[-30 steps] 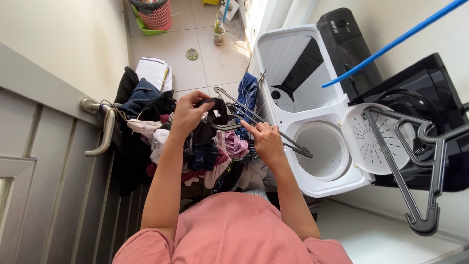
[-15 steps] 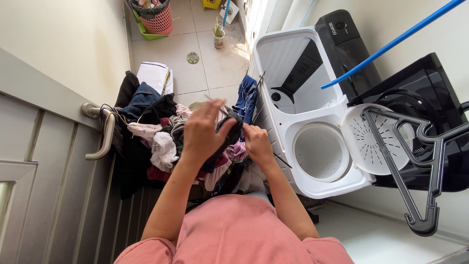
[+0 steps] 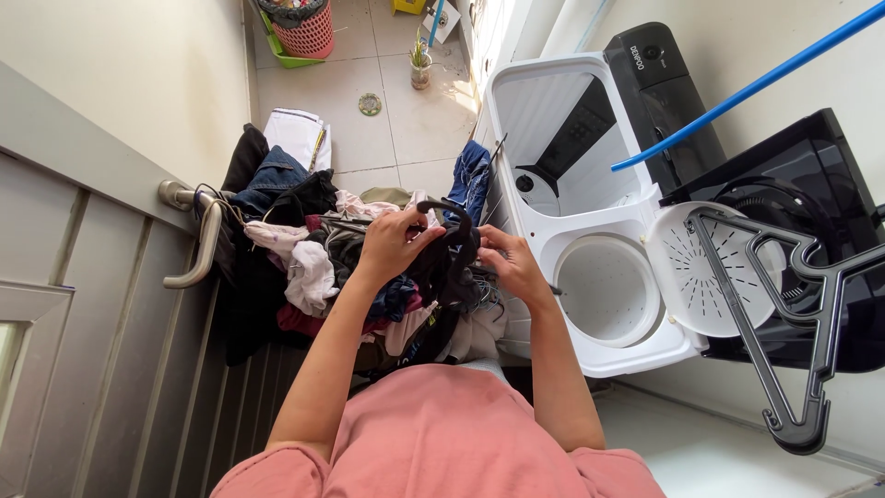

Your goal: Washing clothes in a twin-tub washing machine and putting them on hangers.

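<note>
My left hand (image 3: pixel 395 243) grips a dark garment (image 3: pixel 441 267) hung on a black hanger whose hook (image 3: pixel 449 214) curls up above my fingers. My right hand (image 3: pixel 513 262) holds the other side of the same garment and hanger, close to the washing machine. Both hands hover over a heap of mixed clothes (image 3: pixel 313 263) in white, maroon, pink and denim. A bundle of thin wire hangers (image 3: pixel 479 286) shows just below the hands.
A white twin-tub washing machine (image 3: pixel 590 198) stands open at right, its round inner lid (image 3: pixel 714 267) flipped up. A large dark hanger (image 3: pixel 793 323) hangs near the camera. A blue pole (image 3: pixel 756 83) crosses above. A metal door handle (image 3: pixel 198 235) sits left; a pink basket (image 3: pixel 309 28) stands far off.
The wire hanger that stuck out toward the spin tub has been drawn in. Both hands have closed together on the dark garment, now on a black hanger.
</note>
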